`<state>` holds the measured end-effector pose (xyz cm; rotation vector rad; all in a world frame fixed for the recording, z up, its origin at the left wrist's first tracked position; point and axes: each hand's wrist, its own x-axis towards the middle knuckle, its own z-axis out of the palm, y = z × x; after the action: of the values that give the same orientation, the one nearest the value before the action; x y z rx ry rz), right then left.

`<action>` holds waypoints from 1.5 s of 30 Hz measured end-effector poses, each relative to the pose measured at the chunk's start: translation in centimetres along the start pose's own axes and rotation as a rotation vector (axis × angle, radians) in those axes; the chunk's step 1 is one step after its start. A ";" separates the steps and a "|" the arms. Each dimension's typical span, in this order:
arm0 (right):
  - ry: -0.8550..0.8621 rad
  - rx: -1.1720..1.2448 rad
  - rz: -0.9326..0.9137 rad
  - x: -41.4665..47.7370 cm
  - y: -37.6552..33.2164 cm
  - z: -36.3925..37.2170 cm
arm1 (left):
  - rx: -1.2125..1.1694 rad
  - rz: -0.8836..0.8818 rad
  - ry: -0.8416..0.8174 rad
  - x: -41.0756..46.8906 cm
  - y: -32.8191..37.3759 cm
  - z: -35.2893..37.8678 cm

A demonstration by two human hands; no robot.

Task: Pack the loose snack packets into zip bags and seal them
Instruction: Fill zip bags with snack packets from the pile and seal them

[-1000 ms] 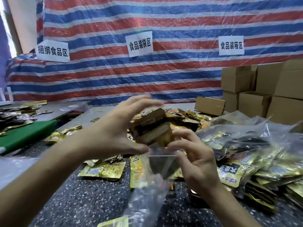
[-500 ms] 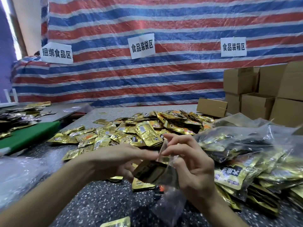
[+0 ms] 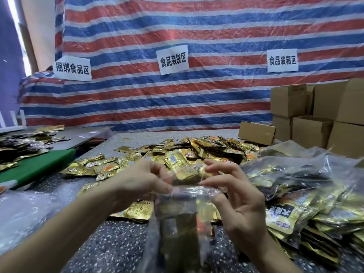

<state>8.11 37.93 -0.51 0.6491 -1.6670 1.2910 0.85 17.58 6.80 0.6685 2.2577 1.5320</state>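
Observation:
A clear zip bag hangs in front of me above the speckled table, with gold snack packets dimly visible inside it. My left hand pinches the bag's top strip at its left end. My right hand pinches the same strip at the right end with thumb and forefinger, its other fingers spread. Behind the hands lies a heap of loose gold snack packets.
Filled clear bags of packets are piled at the right. Cardboard boxes are stacked at the back right. A green board and more packets lie on the left, crumpled plastic at the near left. A striped tarp hangs behind.
The stack of packets, held above the bag a second ago, has gone down into it. Both hands have moved to the bag's top strip and now pinch it.

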 end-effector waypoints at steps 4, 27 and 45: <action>0.022 -0.027 -0.035 0.1 -0.1 -0.2 | -0.191 0.083 -0.025 0.7 2.3 -1.0; 0.107 -0.092 -0.074 0.2 1.0 -0.8 | 1.049 0.327 0.538 13.9 -8.9 2.2; 0.174 -0.046 -0.044 0.2 0.8 -0.5 | -0.305 0.468 0.424 0.7 6.0 2.5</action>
<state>7.55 38.66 -0.64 0.5279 -1.5280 1.2383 2.70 21.81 11.49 0.8905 2.1612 2.3807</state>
